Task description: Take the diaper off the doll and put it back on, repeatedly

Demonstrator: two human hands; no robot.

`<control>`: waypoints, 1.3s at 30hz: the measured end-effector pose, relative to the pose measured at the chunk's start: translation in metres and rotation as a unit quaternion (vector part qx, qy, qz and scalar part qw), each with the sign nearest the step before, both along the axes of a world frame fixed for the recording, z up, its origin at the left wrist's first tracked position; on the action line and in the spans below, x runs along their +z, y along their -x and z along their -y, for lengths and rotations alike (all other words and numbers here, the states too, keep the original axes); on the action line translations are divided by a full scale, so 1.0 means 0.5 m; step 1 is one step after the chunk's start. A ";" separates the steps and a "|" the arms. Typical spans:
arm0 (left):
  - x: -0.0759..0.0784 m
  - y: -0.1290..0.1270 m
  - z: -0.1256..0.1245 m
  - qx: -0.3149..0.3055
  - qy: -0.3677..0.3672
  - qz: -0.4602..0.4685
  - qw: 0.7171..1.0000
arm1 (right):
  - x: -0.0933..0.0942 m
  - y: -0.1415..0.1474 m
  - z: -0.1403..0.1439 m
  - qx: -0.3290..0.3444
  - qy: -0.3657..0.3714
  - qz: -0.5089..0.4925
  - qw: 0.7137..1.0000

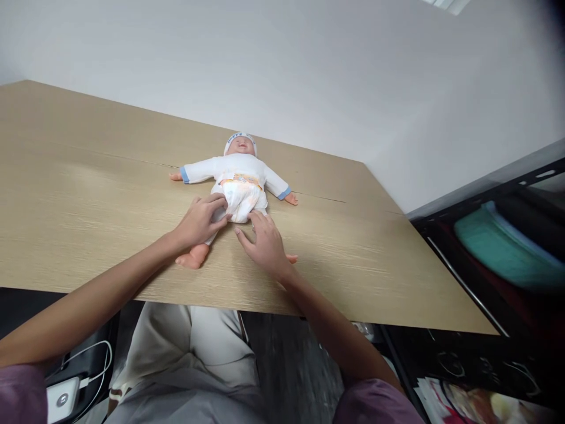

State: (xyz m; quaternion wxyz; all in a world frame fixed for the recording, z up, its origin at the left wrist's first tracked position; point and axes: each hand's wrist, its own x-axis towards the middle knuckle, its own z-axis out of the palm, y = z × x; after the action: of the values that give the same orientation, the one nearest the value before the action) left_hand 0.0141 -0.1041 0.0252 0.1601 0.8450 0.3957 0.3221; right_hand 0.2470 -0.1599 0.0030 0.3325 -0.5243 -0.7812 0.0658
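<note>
On the wooden table a doll is lying on its back with arms spread flat, and the left hand is pinching its diaper at the side — the right hand is resting open beside the hip, gripping nothing.

A baby doll lay face-up on the wooden surface; the left hand pinched its diaper, the right hand rested beside.

The right hand hid most of the doll's one leg. The left hand covered the top of the other leg. The teal thing was too blurry to tell.
</note>
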 end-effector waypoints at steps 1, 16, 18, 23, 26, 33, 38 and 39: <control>0.001 -0.001 0.002 0.005 0.000 -0.002 1.000 | 0.000 0.001 0.000 -0.004 0.007 0.003 1.000; 0.001 0.006 -0.008 -0.018 0.015 0.035 0.999 | 0.012 0.001 -0.016 -0.070 0.079 -0.111 0.988; -0.005 0.007 -0.012 -0.001 0.050 0.080 0.996 | 0.016 0.004 -0.013 -0.066 0.084 -0.139 0.984; -0.026 0.006 -0.027 0.001 0.150 0.218 0.964 | 0.022 0.012 -0.002 -0.076 0.065 -0.156 0.983; -0.029 0.005 -0.033 0.011 0.178 0.267 0.947 | 0.028 0.007 0.000 -0.090 0.060 -0.151 0.983; -0.015 0.007 -0.016 0.090 0.225 0.243 0.939 | 0.058 -0.014 0.003 -0.100 0.096 -0.112 0.984; 0.000 0.011 -0.003 0.082 0.199 0.153 0.964 | 0.069 -0.001 0.004 -0.098 0.113 -0.062 0.987; 0.003 0.013 -0.004 0.078 0.204 0.143 0.965 | 0.070 0.002 0.002 -0.094 0.116 -0.056 0.987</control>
State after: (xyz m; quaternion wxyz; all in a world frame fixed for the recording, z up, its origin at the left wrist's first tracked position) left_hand 0.0076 -0.1022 0.0267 0.3586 0.7058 0.4912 0.3635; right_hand 0.2459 -0.1609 0.0378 0.3178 -0.6256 -0.6957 0.1537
